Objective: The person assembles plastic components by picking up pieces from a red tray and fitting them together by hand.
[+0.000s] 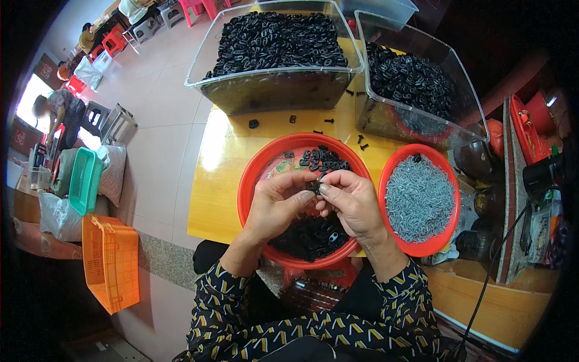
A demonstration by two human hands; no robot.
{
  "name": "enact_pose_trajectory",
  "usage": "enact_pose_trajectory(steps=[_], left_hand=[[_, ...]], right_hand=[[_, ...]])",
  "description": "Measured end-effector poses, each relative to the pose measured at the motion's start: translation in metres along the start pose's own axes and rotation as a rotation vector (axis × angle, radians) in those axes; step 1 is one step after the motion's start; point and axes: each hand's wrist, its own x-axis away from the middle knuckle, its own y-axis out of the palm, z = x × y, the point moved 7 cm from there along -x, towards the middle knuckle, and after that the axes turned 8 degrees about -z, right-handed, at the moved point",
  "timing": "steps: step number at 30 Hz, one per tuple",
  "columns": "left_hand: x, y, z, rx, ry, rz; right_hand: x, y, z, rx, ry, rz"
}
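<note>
Both my hands meet over a round red basin (246,202), fingertips pinched together. Between them is a small black plastic part (313,186), mostly covered by the fingers. My left hand (278,202) holds it from one side; my right hand (353,202) grips it from the other. In the basin, black pieces (325,158) lie in a loose group at the far side, and a darker heap of black parts (310,238) fills the near side. A red oval tray (412,244) of silver screws (420,199) stands right of my right hand.
Two clear plastic bins (277,90) (416,123) of black parts stand at the back of the yellow table (208,199). Loose black pieces (362,142) lie before them. An orange crate (110,262) and green basket (84,181) are at left. Other people (63,111) are farther off. A black cable (491,271) hangs at right.
</note>
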Motion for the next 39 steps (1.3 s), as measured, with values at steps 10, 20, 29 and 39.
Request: enact_pose_trajectory(steps=[10,20,29,39], left_hand=[[-0.002,-0.014,-0.001,0.193,0.076,0.103],[-0.002,-0.013,-0.003,0.235,0.023,0.123],[-0.003,-0.011,-0.007,0.197,0.002,0.093],[-0.004,-0.008,-0.003,0.147,0.021,0.068]], right_hand=[[0.003,-0.005,-0.015,0.082,-0.182,0.108],[0.000,-0.007,-0.006,0.013,-0.089,0.061],[0.000,-0.013,-0.006,0.113,-0.136,0.134],[0.003,-0.008,-0.010,0.120,-0.146,0.092]])
